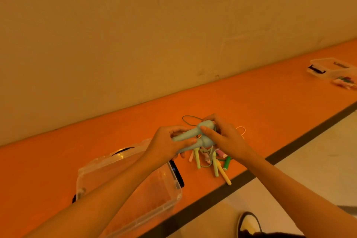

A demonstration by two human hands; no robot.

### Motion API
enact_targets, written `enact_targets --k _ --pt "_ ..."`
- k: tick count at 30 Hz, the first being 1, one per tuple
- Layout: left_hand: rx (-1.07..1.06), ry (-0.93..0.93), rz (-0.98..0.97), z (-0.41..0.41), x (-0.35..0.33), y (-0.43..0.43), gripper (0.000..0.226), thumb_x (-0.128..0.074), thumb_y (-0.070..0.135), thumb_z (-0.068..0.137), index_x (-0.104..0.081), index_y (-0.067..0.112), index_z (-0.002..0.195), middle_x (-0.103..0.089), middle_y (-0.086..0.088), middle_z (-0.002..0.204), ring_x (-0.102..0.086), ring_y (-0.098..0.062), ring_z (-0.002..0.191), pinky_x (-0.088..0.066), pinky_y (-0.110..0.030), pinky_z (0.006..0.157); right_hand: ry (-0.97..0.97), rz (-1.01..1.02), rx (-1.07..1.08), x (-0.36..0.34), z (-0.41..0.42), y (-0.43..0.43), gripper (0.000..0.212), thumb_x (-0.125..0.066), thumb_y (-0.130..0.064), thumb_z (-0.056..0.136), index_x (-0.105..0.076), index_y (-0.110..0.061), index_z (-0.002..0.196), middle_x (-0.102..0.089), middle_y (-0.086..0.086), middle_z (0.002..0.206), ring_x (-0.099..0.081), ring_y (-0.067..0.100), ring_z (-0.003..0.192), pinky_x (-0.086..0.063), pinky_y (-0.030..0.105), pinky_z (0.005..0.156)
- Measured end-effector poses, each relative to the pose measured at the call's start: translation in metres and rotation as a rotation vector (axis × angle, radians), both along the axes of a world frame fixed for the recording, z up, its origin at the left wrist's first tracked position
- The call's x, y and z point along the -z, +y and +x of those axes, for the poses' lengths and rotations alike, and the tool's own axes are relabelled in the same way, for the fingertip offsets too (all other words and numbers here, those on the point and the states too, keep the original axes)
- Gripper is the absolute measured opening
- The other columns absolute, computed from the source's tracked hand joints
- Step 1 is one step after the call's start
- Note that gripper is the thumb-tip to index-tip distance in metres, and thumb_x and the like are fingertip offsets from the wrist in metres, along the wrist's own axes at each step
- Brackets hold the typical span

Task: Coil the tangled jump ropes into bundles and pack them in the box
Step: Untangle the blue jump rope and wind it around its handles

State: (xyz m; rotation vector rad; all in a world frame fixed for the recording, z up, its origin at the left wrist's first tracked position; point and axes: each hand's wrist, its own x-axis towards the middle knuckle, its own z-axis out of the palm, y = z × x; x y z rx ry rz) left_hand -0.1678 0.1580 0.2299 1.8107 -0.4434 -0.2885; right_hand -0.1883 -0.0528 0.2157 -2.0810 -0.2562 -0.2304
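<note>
Two pale blue jump-rope handles (193,135) lie side by side, held above the orange surface. My left hand (170,141) grips their lower ends; my right hand (220,133) grips their thicker upper ends. Below the hands lies a tangled pile of jump ropes (214,162) with yellow, green and pink handles. A thin green cord (190,120) loops out behind the hands, and a pale cord (241,129) loops at the right. The clear plastic box (123,164) stands open at the lower left, under my left forearm.
The orange bench (270,102) runs along a beige wall and ends in a dark front edge (251,176). A second clear box (328,67) with coloured items beside it sits far right. A shoe (249,224) shows on the pale floor.
</note>
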Motion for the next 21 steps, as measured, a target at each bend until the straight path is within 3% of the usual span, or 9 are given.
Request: enact_targets --k 4,6,8,11,14,17,21 --pt "0.024 -0.160 0.108 0.004 0.003 0.001 0.025 -0.083 0.036 0.077 -0.070 0.028 0.097 -0.068 0.004 0.078 -0.063 -0.015 0.058 -0.046 -0.027 0.047 0.010 0.031 -0.041 -0.007 0.006 0.003 0.028 -0.056 -0.062 0.090 -0.059 -0.037 0.100 -0.060 0.009 0.083 -0.055 0.025 0.067 -0.044 0.043 0.057" --pt "0.049 -0.379 0.305 0.011 0.001 -0.001 0.030 -0.081 0.052 0.076 -0.067 0.032 0.094 -0.065 0.008 0.076 -0.060 -0.012 0.063 -0.046 -0.033 0.054 0.014 0.001 -0.050 -0.013 0.010 0.004 0.020 -0.060 -0.047 0.093 -0.059 -0.029 0.102 -0.061 0.011 0.084 -0.055 0.027 0.069 -0.044 0.038 0.056" --pt "0.050 -0.525 0.478 0.015 -0.003 -0.007 0.032 -0.074 0.055 0.077 -0.059 0.036 0.097 -0.064 0.010 0.078 -0.059 -0.010 0.065 -0.044 -0.033 0.054 0.012 0.006 -0.049 -0.017 0.012 0.006 0.020 -0.062 -0.040 0.094 -0.059 -0.022 0.103 -0.062 0.011 0.086 -0.056 0.025 0.072 -0.044 0.034 0.057" --pt "0.061 -0.508 0.538 0.015 -0.009 -0.014 0.033 -0.072 0.037 0.074 -0.044 0.039 0.090 -0.056 0.006 0.069 -0.052 -0.012 0.056 -0.033 -0.030 0.048 0.005 0.000 -0.047 -0.026 0.019 0.004 0.027 -0.061 -0.045 0.092 -0.061 -0.020 0.103 -0.064 0.007 0.088 -0.060 0.022 0.076 -0.047 0.035 0.062" --pt "0.081 -0.455 0.486 0.021 -0.012 -0.006 0.034 -0.071 0.037 0.068 -0.040 0.045 0.079 -0.045 0.007 0.058 -0.040 -0.008 0.048 -0.023 -0.024 0.046 0.050 -0.012 -0.048 -0.031 0.030 -0.011 0.029 -0.060 -0.047 0.093 -0.067 -0.018 0.093 -0.061 0.011 0.076 -0.052 0.013 0.065 -0.041 0.030 0.055" --pt "0.061 -0.458 0.538 0.041 -0.011 0.010 0.028 -0.058 0.047 0.060 -0.044 0.036 0.082 -0.048 0.004 0.061 -0.048 -0.018 0.055 -0.030 -0.034 0.049 0.142 -0.037 -0.034 -0.032 0.037 -0.034 0.035 -0.061 -0.051 0.088 -0.070 -0.018 0.080 -0.057 0.022 0.074 -0.048 0.014 0.063 -0.038 0.028 0.055" --pt "0.036 -0.436 0.614 0.061 -0.008 0.034 0.038 -0.054 0.050 0.060 -0.049 0.032 0.093 -0.057 0.002 0.069 -0.056 -0.022 0.062 -0.037 -0.036 0.052 0.207 -0.044 0.060 -0.033 0.045 -0.058 0.045 -0.055 -0.056 0.085 -0.066 -0.014 0.075 -0.053 0.003 0.068 -0.045 0.009 0.062 -0.035 0.027 0.060"
